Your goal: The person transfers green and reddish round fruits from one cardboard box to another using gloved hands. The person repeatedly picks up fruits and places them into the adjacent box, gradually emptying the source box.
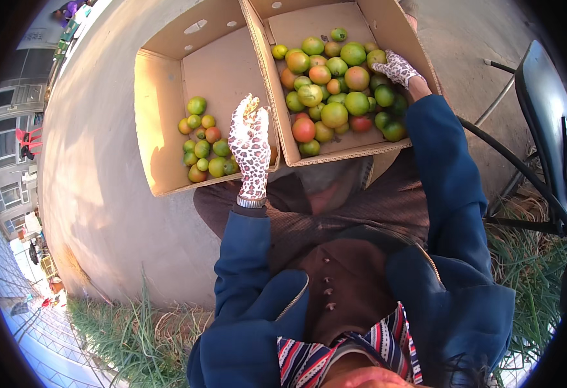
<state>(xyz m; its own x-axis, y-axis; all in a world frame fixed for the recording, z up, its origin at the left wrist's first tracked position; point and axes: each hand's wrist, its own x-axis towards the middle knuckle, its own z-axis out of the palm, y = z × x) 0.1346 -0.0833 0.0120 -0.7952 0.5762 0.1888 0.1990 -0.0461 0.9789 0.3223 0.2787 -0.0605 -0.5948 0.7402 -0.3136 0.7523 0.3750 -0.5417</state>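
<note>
My right hand (399,70), in a leopard-print glove, has its fingers and thumb around a greenish tomato (376,58) at the right side of the right cardboard box (307,158). Many green, orange and reddish tomatoes (334,114) are heaped in that box. My left hand (250,150), in a matching glove, is raised over the right part of the left cardboard box (157,121). Its fingers are apart, with yellowish marks on the glove near the tips, and no tomato shows in it. Smaller tomatoes (202,149) lie in that box's near part, some hidden behind my left hand.
Both boxes stand side by side before my knees, their walls touching. A black chair (545,126) with metal legs stands at the right on the concrete ground (118,233). Green plants (133,334) grow behind me. A red chair (29,140) stands far off at the left.
</note>
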